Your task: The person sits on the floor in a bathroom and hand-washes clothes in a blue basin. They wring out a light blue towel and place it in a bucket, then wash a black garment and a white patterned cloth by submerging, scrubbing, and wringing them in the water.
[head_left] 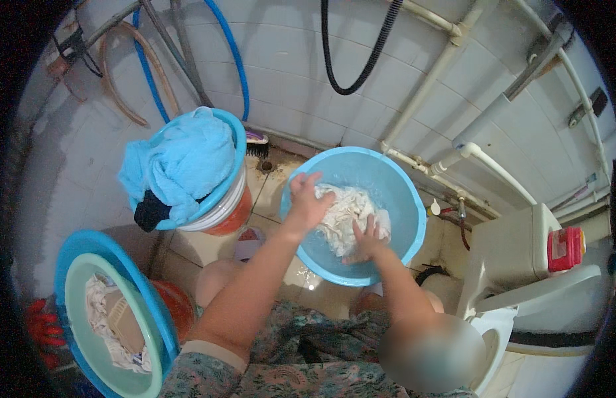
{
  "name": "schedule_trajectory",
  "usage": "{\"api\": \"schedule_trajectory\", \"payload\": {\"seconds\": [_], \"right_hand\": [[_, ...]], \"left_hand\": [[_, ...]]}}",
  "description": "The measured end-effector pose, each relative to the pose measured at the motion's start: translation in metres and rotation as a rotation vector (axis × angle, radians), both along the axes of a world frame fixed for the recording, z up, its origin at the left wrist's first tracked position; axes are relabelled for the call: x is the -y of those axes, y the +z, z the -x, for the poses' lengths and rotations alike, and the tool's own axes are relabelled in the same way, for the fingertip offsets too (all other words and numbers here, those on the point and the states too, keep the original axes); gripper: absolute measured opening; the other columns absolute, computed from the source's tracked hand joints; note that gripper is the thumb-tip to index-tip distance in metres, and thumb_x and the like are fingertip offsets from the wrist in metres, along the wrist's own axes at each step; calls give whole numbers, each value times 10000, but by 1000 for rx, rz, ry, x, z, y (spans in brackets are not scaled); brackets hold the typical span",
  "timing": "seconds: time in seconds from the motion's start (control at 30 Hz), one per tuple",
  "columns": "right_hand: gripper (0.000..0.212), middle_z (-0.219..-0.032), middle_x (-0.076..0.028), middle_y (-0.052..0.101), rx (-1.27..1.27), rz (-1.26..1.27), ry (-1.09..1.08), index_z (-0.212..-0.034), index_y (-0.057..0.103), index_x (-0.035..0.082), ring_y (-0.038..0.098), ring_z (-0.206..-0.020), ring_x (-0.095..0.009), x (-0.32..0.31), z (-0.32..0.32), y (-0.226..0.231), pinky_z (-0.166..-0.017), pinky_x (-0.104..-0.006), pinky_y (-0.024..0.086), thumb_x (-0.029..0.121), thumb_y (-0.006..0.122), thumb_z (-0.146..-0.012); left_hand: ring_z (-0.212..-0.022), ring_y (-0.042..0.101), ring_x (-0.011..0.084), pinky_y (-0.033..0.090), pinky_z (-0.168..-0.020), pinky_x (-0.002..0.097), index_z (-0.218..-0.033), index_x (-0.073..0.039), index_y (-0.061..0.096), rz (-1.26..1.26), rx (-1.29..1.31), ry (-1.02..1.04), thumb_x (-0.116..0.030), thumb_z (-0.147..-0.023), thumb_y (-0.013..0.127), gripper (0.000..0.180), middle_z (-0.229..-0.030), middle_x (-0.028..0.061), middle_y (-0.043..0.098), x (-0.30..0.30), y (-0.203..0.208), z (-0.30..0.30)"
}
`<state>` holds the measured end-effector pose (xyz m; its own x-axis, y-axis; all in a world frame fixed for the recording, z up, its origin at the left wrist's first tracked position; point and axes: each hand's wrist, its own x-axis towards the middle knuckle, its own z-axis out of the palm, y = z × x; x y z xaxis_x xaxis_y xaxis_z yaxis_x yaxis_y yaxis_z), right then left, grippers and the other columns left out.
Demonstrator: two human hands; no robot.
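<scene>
While both hands are over the basin (414, 232) in the head view, the white cloth (344, 215) lies bunched inside it, a wet-looking heap with no clear long axis. The right hand (367, 244) is the nearer, its fingers spread and laid against the heap's lower right side. The left hand (309, 204) is at the upper left, fingers parted and curled, thumb at the cloth's edge; whether it touches, I cannot tell. Neither hand closes on a fold, and the cloth sits between them. A blue towel (188, 156) is heaped to the left, beyond a green tub (74, 288); the toilet (510, 239) stands right.
</scene>
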<state>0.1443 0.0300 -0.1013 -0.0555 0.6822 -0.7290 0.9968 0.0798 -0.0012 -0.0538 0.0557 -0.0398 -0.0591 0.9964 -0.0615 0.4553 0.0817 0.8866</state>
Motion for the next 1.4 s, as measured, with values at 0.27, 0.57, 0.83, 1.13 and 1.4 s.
{"api": "schedule_trajectory", "payload": {"seconds": [0.27, 0.57, 0.83, 1.13, 1.4], "right_hand": [[729, -1387, -209, 187, -34, -480, -250, -1229, 455, 75, 355, -1199, -346, -15, -3, -77, -936, -457, 352, 301, 733, -594], [378, -965, -109, 629, -1062, -417, -815, -1013, 598, 5, 592, -878, -186, -22, -25, 32, -760, -290, 453, -17, 562, -637], [389, -993, -88, 612, -1461, -305, -765, -1081, 550, -4, 584, -886, -177, 25, 12, 149, -790, -288, 451, 5, 607, -697], [386, -1118, -119, 559, -1756, -81, -1260, -1146, 498, 7, 569, -972, -231, 2, -19, 98, -819, -369, 481, 269, 494, -863], [477, -1297, -178, 399, -2279, 216, -1332, -1245, 372, -46, 402, -1184, -310, 14, 5, 97, -1023, -413, 299, 272, 344, -890]], "left_hand": [[-1172, 339, 327, 293, -990, 367, -1210, -47, 432, 43, 195, -113, -237, -770, 592, 506, -1255, 182, 311, 4, -4, -12], [-1201, 351, 317, 345, -955, 409, -1345, -126, 269, 568, 588, 212, -474, -781, 558, 722, -1360, 161, 275, 8, -35, -29], [-1094, 488, 261, 440, -860, 403, -1303, -94, 325, 635, 1290, -4, -521, -794, 530, 695, -1283, 160, 402, 16, -7, -33], [-849, 609, 246, 525, -695, 389, -1098, -6, 500, 575, 1486, 153, -269, -874, 468, 346, -1017, 140, 575, 8, -10, -43], [-898, 593, 264, 524, -722, 379, -1110, 11, 481, 83, 1641, 292, -213, -858, 482, 337, -1021, 149, 555, -18, 19, -23]]}}
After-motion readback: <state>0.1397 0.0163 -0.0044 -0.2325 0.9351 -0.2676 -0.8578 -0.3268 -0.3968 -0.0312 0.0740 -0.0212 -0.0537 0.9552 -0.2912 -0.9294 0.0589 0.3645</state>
